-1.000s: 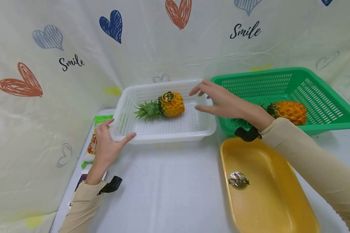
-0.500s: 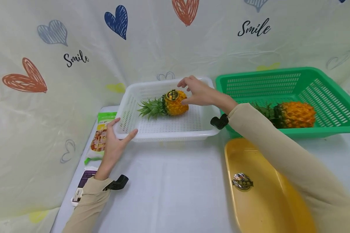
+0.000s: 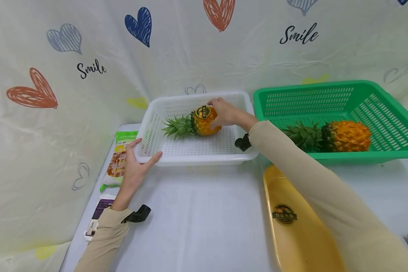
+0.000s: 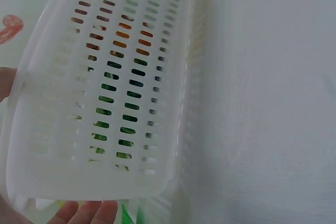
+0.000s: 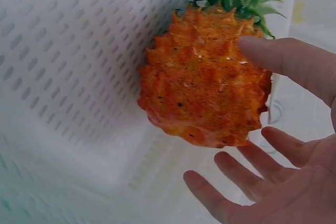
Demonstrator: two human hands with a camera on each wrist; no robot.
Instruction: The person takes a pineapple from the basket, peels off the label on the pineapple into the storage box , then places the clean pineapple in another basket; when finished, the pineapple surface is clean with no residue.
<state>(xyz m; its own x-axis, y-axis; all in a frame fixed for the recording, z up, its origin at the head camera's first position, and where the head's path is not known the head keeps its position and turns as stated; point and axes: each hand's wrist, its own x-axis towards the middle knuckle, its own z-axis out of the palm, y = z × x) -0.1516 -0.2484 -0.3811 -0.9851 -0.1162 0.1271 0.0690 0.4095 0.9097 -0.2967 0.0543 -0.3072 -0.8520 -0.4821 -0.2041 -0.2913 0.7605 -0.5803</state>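
A small pineapple with a black and gold label lies in the white basket, its green leaves pointing left. My right hand is at the pineapple's bottom end. In the right wrist view, the thumb lies in front of the pineapple's orange side, while the other fingers spread below it; whether they touch it is unclear. My left hand holds the basket's front left corner, thumb along the front rim and fingers at the left end. Through the basket's slots, the left wrist view shows bits of orange and green.
Right of the white basket stands a green basket with another pineapple. A yellow tray lies in front of it, partly under my right sleeve. At left are a green and white food packet and a purple and white pack.
My right hand has moved left from above the white basket's right end to the pineapple. The left hand stays at the basket's corner. The view has shifted slightly.
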